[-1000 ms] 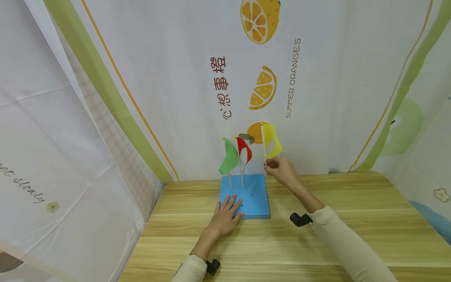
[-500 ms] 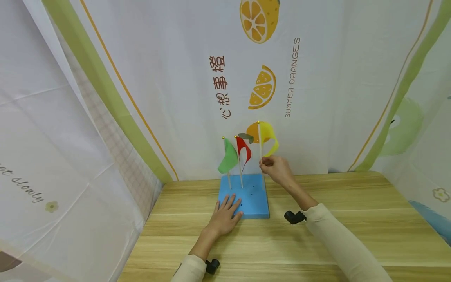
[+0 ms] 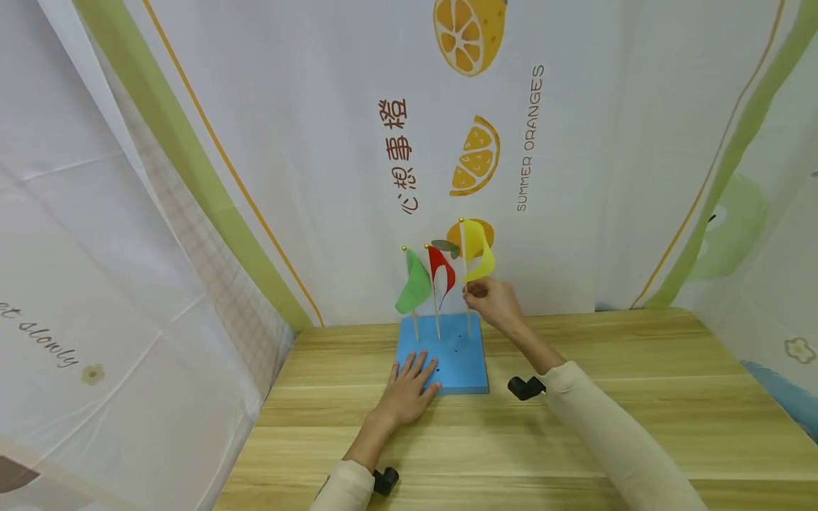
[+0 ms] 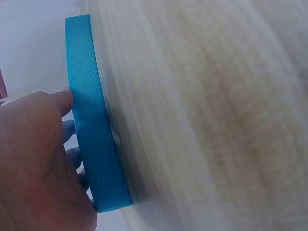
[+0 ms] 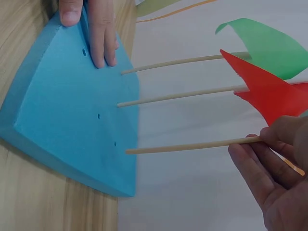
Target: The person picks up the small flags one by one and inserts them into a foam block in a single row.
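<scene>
A blue foam board point(image 3: 465, 369) with small holes lies flat on the table. My left hand point(image 3: 404, 399) rests on its near left part, fingers spread and straight. Toward the board's back stand a green flag point(image 3: 417, 287) and a red flag point(image 3: 437, 258), their sticks set in the foam. My right hand point(image 3: 495, 301) pinches the stick of a yellow flag point(image 3: 474, 241) between thumb and fingers, below the cloth. In the right wrist view, the lower end of that wooden stick point(image 5: 192, 146) is at the board's back right; whether it touches the foam I cannot tell.
The wooden table point(image 3: 575, 440) runs back to a white curtain point(image 3: 307, 177) printed with oranges. In the right wrist view, several holes show in the board, one near the left hand's fingers. Black wrist mounts point(image 3: 525, 387) stick out by the sleeves.
My right hand has moved left with the yellow flag, bringing it from beside the board to over its back right part. The left hand and the other two flags stay in place.
</scene>
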Tool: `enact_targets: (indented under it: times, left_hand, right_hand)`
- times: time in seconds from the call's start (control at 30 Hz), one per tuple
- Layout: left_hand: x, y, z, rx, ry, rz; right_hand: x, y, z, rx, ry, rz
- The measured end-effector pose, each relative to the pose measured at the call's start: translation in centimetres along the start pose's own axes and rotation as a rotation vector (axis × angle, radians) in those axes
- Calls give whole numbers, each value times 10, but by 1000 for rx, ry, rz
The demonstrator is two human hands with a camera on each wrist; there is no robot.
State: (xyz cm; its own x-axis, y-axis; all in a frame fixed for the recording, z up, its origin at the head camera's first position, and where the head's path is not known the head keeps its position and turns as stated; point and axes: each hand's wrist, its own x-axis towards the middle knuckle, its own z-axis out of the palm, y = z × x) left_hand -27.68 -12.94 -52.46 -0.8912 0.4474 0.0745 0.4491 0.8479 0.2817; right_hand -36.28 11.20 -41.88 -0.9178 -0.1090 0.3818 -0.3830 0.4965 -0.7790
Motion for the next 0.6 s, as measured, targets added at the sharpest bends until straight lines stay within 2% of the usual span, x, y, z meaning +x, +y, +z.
enact_targets:
  times: [0.3, 0.6]
  left_hand:
    - [0, -1, 3, 6, -16, -18]
    - [0, 0, 0, 3, -2, -7]
  right_hand:
    - [1, 3, 10, -2, -2, 21]
    - [3, 7, 20, -16, 16, -8]
